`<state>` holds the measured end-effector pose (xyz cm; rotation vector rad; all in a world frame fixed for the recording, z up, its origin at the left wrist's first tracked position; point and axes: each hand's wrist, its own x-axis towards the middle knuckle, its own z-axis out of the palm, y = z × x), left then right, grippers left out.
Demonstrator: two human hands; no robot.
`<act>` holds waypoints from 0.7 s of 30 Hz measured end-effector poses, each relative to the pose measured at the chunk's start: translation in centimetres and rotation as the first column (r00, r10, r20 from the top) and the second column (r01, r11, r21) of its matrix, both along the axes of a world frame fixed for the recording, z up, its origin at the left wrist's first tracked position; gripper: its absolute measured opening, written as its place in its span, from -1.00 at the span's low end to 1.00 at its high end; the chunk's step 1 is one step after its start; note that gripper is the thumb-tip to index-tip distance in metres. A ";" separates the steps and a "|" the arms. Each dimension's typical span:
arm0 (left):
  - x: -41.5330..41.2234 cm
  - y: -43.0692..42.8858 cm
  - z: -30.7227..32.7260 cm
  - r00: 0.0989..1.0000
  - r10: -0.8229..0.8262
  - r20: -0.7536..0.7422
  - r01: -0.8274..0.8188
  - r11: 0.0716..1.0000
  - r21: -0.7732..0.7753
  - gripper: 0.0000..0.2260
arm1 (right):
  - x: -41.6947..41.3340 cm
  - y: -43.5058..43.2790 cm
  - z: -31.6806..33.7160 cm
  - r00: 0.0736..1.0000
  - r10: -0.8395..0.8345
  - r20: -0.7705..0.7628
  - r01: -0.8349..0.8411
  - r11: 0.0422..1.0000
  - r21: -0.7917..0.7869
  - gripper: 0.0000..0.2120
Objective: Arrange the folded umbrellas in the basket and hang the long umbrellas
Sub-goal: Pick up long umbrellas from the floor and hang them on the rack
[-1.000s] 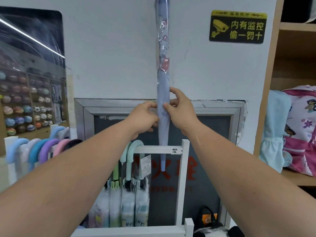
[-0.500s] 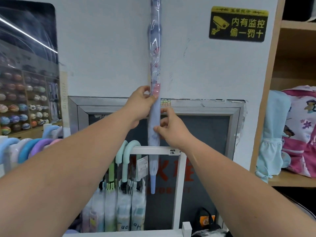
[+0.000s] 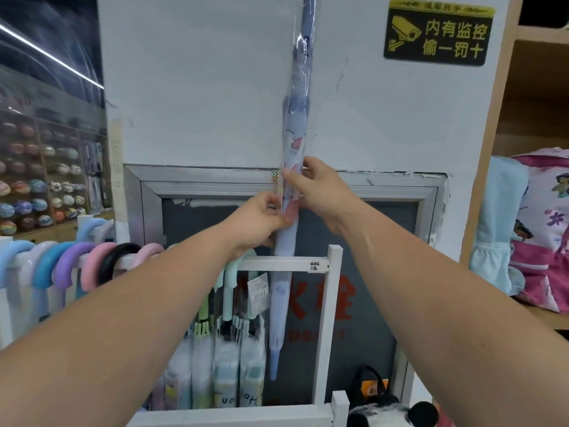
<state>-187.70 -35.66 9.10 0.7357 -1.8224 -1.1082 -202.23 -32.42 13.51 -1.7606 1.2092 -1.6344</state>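
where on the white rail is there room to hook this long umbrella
Bare rail runs between the mint handles and the right post; the held long umbrella crosses that stretch. The left side is packed with coloured handles.

Lavender long umbrella [image 3: 294,167] with pink print; white rack [image 3: 278,264].

White rack [image 3: 329,318], horizontal rail [image 3: 277,263]. Hooked over the rail, left to right: curved handles [image 3: 74,263] in pale blue, blue, purple, pink, black, pink, then mint green. Long umbrellas [image 3: 226,365] in clear sleeves hang below. Wooden shelf [image 3: 551,317], right: pink printed bag [image 3: 542,235], pale blue fabric item [image 3: 498,226].
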 end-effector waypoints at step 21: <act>0.3 -0.2 1.7 0.987 0.154 0.043 -0.141 0.964 -0.224 -0.78 | -2.3 1.7 -2.4 0.877 0.178 -0.447 -0.038 0.952 0.305 -0.62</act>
